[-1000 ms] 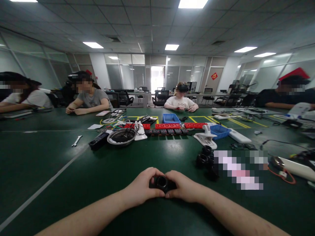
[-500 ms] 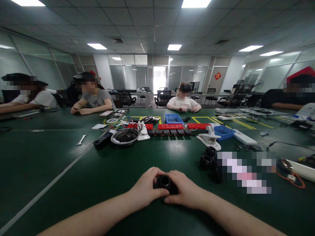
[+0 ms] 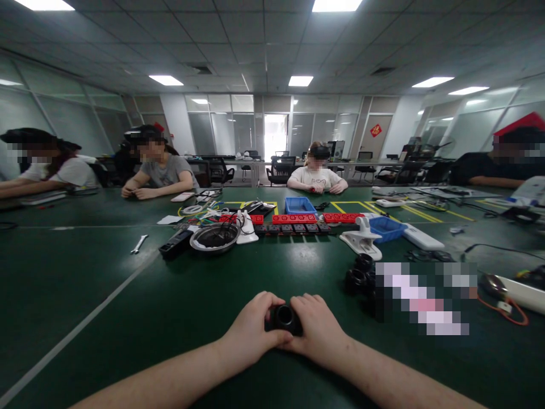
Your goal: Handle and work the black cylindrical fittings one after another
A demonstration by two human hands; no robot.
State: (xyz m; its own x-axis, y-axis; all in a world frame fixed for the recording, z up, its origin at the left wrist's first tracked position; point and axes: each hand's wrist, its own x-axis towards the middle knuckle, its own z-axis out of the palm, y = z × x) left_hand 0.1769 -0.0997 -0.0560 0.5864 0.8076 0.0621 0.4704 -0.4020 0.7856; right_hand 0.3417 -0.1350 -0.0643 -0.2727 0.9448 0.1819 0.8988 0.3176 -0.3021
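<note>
A black tube-like part [image 3: 284, 317] with a round opening on top is held between my two hands, low over the green table. My left hand [image 3: 256, 325] grips it from the left, its fingers curled behind and its thumb across the near side. From the right, my right hand [image 3: 318, 326] closes around the same part, with its thumb meeting the left thumb in front. My palms and fingers hide most of its body. Similar black parts [image 3: 356, 279] are grouped to the right, partly covered by a blurred patch.
A metal bowl [image 3: 215, 238], a black device [image 3: 175, 244] and a wrench [image 3: 139, 244] lie ahead on the left. Red strips [image 3: 294, 218], a white clamp stand [image 3: 361, 241] and a blue tray [image 3: 386, 227] are further forward. Other people [image 3: 317, 173] sit around the table [image 3: 238, 278].
My right hand has rotated slightly around the black part, its fingers now straighter and its thumb closer to the left thumb. The part has barely moved; my left hand keeps its grip.
</note>
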